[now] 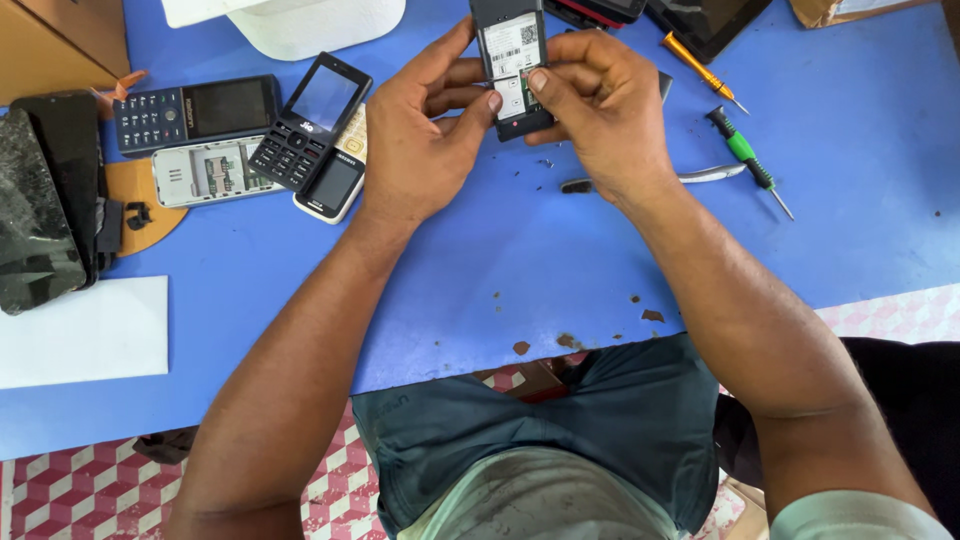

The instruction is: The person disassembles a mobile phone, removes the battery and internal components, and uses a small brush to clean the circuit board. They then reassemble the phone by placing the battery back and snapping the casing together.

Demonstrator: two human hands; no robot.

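Left hand (415, 140): my fingers curl round the opened phone (512, 65), thumb pressing its lower back.
Right hand (605, 110): fingers pinch that phone's edge above the blue worktop (500, 250).
Hidden: phone's top cut off; tweezers (700, 175) partly under my wrist.

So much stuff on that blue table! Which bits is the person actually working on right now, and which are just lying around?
In hand:
- open-backed phone, held by the left hand and right hand, both thumbs pressing its lower back

Lying about:
- green screwdriver
- orange screwdriver
- tweezers
- three keypad phones
- bare phone frame
- white paper
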